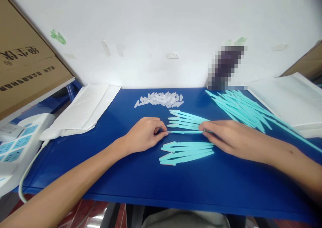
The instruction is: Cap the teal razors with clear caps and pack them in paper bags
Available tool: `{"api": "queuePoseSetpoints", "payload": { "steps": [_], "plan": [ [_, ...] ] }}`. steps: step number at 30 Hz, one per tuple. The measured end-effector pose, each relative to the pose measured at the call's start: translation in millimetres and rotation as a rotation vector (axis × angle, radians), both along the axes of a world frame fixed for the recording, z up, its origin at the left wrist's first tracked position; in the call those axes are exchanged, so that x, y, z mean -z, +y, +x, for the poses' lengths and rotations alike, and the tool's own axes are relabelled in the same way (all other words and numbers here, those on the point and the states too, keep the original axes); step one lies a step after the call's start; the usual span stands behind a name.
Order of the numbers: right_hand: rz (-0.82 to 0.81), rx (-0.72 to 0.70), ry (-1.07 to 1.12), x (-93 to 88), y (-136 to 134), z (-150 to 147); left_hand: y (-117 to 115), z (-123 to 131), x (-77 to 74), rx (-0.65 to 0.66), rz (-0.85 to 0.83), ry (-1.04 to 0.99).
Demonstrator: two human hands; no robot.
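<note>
My right hand (pixel 226 135) pinches the handle end of a turquoise eyebrow razor (pixel 187 132), held level above the blue table (pixel 120 177). At the razor's other end, my left hand (pixel 147 134) has thumb and forefinger closed on a small translucent cap (pixel 169 132) at the blade tip. A row of several razors (pixel 186 119) lies just behind, partly under my right fingers. In front rests another group of razors (pixel 187 151), fanned with blade ends to the left. Several loose translucent caps (pixel 161 99) form a pile farther back.
A big heap of turquoise razors (pixel 241 107) lies at the back right, beside a white package (pixel 286 97). White plastic bags (pixel 85 104) lie at the left. A power strip (pixel 22 144) with a cable and a cardboard box (pixel 27 60) flank the left edge. A white wall (pixel 151 37) rises behind.
</note>
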State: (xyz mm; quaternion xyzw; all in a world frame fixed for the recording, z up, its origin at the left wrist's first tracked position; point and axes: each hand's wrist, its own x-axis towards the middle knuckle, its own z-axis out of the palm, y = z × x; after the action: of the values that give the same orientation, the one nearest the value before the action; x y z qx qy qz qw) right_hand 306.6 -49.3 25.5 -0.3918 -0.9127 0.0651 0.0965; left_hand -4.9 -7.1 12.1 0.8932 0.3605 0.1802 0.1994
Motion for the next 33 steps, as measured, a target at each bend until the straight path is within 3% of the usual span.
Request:
{"api": "queuePoseSetpoints", "payload": {
  "steps": [12, 14, 17, 20, 22, 28, 33],
  "plan": [
    [0.320, -0.054, -0.064, 13.6, 1, -20, 6, 10, 6.6, 0.121, 0.160, 0.024],
    [0.381, -0.041, -0.068, 12.8, 3, -16, 12, 3, 5.1, 0.096, 0.191, 0.036],
    [0.455, -0.027, -0.060, 11.5, 2, -12, 29, -17, 2.8, -0.081, 0.276, 0.148],
    [0.388, -0.105, -0.011, 10.2, -2, -14, 51, -43, 3.2, -0.340, 0.378, 0.281],
    [0.284, -0.184, 0.015, 9.4, -5, -17, 62, -58, 5.6, -0.415, 0.403, 0.330],
    [0.180, -0.220, 0.045, 11.0, -9, -18, 73, -69, 10.2, -0.335, 0.344, 0.442],
    [0.186, -0.193, 0.024, 16.2, -8, -11, 70, -66, 1.9, -0.394, 0.338, 0.482]
  ]
}}
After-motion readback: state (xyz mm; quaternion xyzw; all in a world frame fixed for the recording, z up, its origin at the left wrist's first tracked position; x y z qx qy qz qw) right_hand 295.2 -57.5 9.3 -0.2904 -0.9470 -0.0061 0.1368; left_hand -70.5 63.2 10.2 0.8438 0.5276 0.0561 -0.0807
